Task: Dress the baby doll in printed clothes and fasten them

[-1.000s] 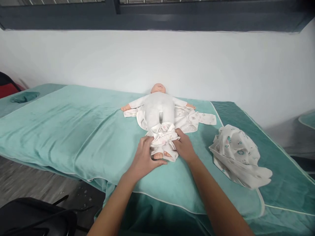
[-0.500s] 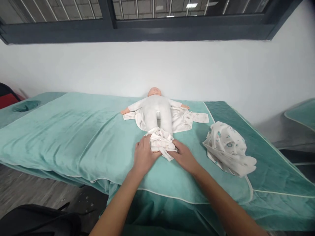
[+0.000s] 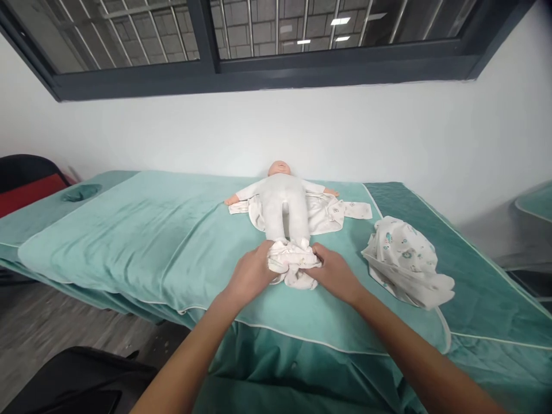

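A baby doll (image 3: 284,192) with a white cloth body lies on its back, its head toward the wall and legs toward me. White printed baby pants (image 3: 291,256) are bunched around its lower legs, hiding the feet. My left hand (image 3: 254,270) grips the left edge of the pants, fingers partly hidden by the cloth. On the other edge, my right hand (image 3: 334,271) is closed with the thumb on top. Spread open beneath the doll's back is a white printed baby shirt (image 3: 325,215), its sleeves stretched out to both sides.
A crumpled white printed cloth (image 3: 405,259) lies to the right on the green-covered bed (image 3: 172,230). Behind the bed rises a white wall (image 3: 241,132) under a barred window (image 3: 276,34). Dark chairs stand at the lower left (image 3: 77,379) and far left (image 3: 30,172).
Both hands keep hold of the pants, whose folds have shifted; rounded cloth ends now hang below the hands where a loose strip hung before. The view has swung slightly left and up.
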Motion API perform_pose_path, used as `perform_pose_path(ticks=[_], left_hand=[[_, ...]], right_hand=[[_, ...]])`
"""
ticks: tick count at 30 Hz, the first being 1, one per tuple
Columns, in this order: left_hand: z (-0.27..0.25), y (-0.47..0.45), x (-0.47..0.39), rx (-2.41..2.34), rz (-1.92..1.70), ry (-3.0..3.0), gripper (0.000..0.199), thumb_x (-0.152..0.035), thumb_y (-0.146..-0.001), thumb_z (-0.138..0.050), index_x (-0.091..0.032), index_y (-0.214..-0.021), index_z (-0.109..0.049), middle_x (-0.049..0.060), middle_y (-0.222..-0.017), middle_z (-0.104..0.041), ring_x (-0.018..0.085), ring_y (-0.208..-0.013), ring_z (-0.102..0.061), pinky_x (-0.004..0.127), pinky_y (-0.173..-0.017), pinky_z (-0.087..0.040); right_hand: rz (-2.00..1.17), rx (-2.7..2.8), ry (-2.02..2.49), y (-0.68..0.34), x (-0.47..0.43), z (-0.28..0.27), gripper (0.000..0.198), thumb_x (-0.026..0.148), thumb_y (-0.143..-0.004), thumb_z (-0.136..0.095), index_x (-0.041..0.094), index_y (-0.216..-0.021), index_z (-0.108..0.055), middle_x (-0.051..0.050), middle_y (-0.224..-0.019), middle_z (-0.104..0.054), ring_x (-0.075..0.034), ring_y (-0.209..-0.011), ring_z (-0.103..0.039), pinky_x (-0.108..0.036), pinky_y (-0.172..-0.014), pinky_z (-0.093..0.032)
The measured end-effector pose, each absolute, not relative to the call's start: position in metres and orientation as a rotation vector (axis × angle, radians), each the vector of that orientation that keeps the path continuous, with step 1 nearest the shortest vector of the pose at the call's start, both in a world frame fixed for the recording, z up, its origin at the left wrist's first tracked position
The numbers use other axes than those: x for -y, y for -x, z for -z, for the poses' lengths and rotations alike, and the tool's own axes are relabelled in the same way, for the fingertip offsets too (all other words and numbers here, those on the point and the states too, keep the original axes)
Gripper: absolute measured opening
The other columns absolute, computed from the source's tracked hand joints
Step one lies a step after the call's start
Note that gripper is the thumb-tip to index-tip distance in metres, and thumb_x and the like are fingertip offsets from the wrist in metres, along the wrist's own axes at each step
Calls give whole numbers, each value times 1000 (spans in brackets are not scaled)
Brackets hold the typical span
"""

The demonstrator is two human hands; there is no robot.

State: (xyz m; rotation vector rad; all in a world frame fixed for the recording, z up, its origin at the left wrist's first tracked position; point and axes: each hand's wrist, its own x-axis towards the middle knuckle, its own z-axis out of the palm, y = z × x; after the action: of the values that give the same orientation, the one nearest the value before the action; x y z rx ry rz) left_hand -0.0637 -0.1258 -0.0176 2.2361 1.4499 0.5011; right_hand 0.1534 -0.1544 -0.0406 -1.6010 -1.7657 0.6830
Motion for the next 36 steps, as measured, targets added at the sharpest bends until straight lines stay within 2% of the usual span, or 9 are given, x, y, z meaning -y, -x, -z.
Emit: perform_pose_path(ticks=[3, 7, 10, 15, 20, 22, 25, 30, 36], left_hand=[[12, 67, 135, -1416, -518, -2163, 33, -42, -85, -59, -24, -113, -55, 5, -104, -72, 30, -92, -67, 31, -66, -42], [0, 71, 139, -1262, -541, -1997, 34, -35, -79, -65, -22, -109, -59, 4, -103, -71, 24, -90, -66, 28, -67, -45], [-15, 79, 140, -1144, -529, -1849, 33, -36, -74, -68, -20, -103, -63, 2, -97, -70, 20, -84, -63, 25, -64, -45], [-52, 93, 147, -950, -288, -1923, 23, -36, -72, -68, -23, -92, -68, -2, -81, -66, 16, -68, -58, 23, -56, -39], [-81, 96, 161, -860, -10, -2317, 13, -31, -60, -77, -27, -66, -66, -5, -57, -57, 15, -54, -51, 26, -59, -35], [-91, 96, 164, -887, -34, -2397, 19, -29, -55, -80, -27, -56, -61, -6, -50, -52, 15, -51, -48, 28, -65, -37], [-110, 96, 162, -974, -100, -2443, 25, -34, -50, -84, -28, -56, -61, -5, -51, -54, 16, -52, -50, 29, -68, -38], [-140, 93, 155, -1095, -383, -2514, 30, -53, -72, -73, -24, -65, -66, -2, -54, -55, 16, -51, -48, 28, -57, -30], [-147, 81, 151, -1000, -608, -2423, 32, -47, -87, -59, -19, -77, -68, 0, -72, -63, 15, -64, -53, 25, -61, -35]], right_hand=[[-910, 1658, 1530, -156, 160, 32, 16, 34, -75, -64, 22, -78, -55, 4, -74, -59, -16, -69, -52, -26, -60, -35], [-1339, 1548, 1403, -158, 166, 18, 24, 34, -71, -69, 18, -89, -65, 0, -84, -66, -17, -73, -57, -27, -64, -41], [-1438, 1556, 1365, -163, 170, 3, 25, 39, -74, -69, 17, -86, -65, -1, -78, -63, -16, -69, -55, -27, -61, -40], [-1255, 1975, 1352, -174, 175, -31, 37, 52, -81, -64, 20, -66, -55, 5, -60, -46, -11, -57, -41, -25, -52, -27], [-790, 2474, 1356, -174, 179, -63, 46, 58, -87, -57, 21, -60, -56, 2, -58, -51, -13, -55, -42, -28, -54, -25], [-544, 2537, 1319, -172, 180, -76, 48, 59, -87, -56, 22, -57, -54, 1, -56, -51, -14, -55, -43, -29, -55, -24], [-367, 2462, 1298, -169, 179, -98, 47, 57, -87, -56, 22, -57, -52, 0, -56, -53, -15, -57, -46, -30, -56, -26], [-320, 2234, 1307, -163, 178, -130, 41, 52, -87, -57, 22, -60, -53, 1, -59, -56, -15, -55, -48, -29, -54, -30], [-220, 1990, 1217, -155, 176, -152, 37, 51, -89, -58, 21, -68, -57, 2, -61, -54, -12, -58, -48, -27, -54, -33]])
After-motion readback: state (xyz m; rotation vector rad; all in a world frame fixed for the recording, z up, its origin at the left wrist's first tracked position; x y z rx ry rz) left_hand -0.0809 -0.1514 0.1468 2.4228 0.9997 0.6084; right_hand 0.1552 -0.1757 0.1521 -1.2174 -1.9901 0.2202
